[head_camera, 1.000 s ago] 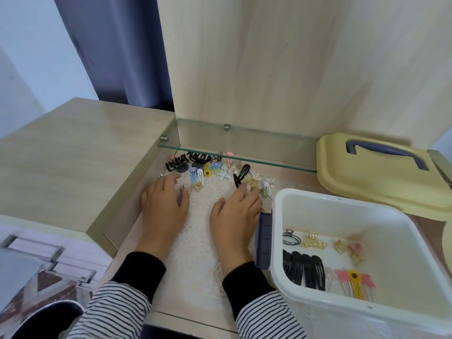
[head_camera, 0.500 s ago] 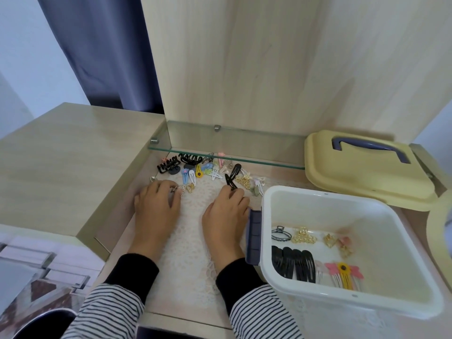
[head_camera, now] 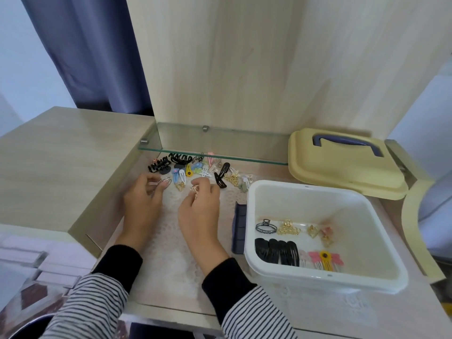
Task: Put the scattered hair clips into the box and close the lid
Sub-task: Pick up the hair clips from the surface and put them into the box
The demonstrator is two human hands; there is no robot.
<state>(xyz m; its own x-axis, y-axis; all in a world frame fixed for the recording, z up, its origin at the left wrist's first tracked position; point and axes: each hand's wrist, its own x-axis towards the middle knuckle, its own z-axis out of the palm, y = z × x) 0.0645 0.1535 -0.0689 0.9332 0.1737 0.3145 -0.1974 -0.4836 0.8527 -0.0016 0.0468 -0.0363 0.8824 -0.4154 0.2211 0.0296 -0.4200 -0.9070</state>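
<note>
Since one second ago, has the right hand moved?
Yes. The right hand has drawn back from the black clip and a little away from the box; its fingers now pinch a small clip.

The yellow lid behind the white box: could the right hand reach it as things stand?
Probably yes. Nothing covers the lid, and its handle faces up. The right hand would have to go over or round the box, and it is busy pinching a small clip.
</note>
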